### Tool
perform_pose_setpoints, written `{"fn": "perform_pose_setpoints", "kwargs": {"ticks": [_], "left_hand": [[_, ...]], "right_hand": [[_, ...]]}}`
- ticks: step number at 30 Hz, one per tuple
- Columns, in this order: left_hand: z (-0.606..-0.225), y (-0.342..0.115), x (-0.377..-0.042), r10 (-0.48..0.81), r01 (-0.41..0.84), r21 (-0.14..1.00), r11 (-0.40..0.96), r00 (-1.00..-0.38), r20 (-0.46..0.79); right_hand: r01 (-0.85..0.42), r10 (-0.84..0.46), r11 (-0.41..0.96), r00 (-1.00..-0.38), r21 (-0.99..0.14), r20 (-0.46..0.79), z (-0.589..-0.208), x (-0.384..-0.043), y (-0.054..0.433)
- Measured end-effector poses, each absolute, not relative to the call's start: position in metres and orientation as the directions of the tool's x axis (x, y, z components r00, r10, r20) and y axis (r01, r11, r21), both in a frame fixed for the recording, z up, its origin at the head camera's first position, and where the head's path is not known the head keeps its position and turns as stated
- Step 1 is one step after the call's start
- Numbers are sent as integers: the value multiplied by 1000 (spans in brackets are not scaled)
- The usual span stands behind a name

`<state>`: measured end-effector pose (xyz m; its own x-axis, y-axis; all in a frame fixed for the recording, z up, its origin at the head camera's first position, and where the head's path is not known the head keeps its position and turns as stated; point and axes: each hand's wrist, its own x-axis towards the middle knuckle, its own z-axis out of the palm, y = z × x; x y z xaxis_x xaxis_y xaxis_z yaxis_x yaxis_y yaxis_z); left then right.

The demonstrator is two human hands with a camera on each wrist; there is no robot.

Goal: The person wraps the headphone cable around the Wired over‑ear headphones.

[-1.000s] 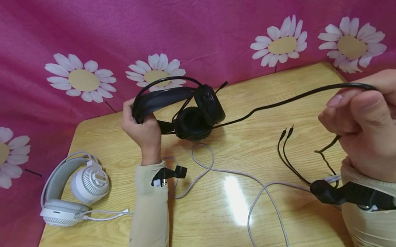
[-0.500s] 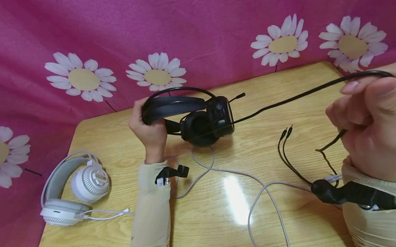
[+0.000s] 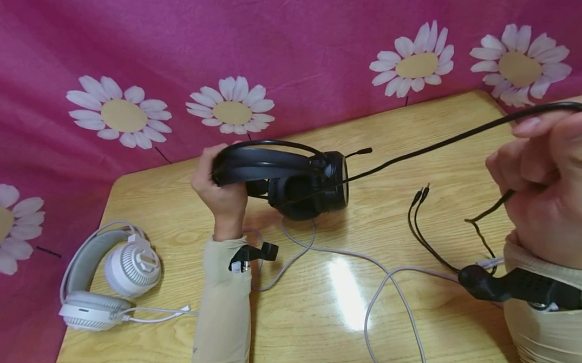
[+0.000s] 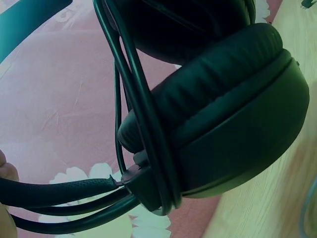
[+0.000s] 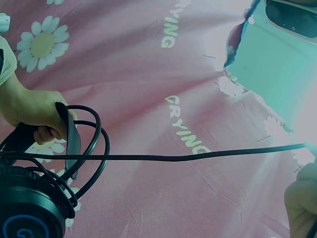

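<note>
In the head view my left hand (image 3: 226,200) grips the padded headband of a black headset (image 3: 266,163) above the wooden table. Its ear cups (image 3: 337,190) point right, and a short microphone boom (image 3: 365,150) sticks out past them. My right hand (image 3: 554,186) pinches the headset's black cable (image 3: 431,144) between thumb and forefinger, stretching it nearly straight toward the headset. Seen from the left wrist, two dark strands (image 4: 143,109) pass across an ear cup (image 4: 242,124). Below the right hand the cable's tail leads down to twin plugs (image 3: 421,193) on the table.
White headphones (image 3: 131,264) lie at the table's left, their short white plug lead (image 3: 165,314) beside them. A long pale grey cable (image 3: 352,253) loops across the wooden table (image 3: 302,322). Behind the table hangs a pink cloth (image 3: 305,51) printed with daisies.
My left hand has shifted slightly right and lower with the headset, whose ear cups have turned to the right. My right hand has drawn the cable farther right.
</note>
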<state>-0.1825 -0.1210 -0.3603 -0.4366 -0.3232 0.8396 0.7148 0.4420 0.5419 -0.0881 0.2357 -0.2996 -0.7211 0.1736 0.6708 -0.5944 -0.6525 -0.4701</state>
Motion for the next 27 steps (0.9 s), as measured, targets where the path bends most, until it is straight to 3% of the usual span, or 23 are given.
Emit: {"fn": "perform_pose_setpoints", "kwargs": {"ticks": [12, 17, 27], "left_hand": [[-359, -122, -183, -350, 750, 562, 349, -452, 820], [-357, -121, -181, -362, 757, 573, 315, -462, 809], [-352, -124, -177, -340, 781, 608, 140, -539, 770]], "right_hand": [[-572, 248, -721, -740, -391, 625, -301, -87, 236], [-610, 247, -659, -728, -440, 640, -303, -88, 240], [-617, 289, -647, -742, -448, 606, -298, -89, 239]]}}
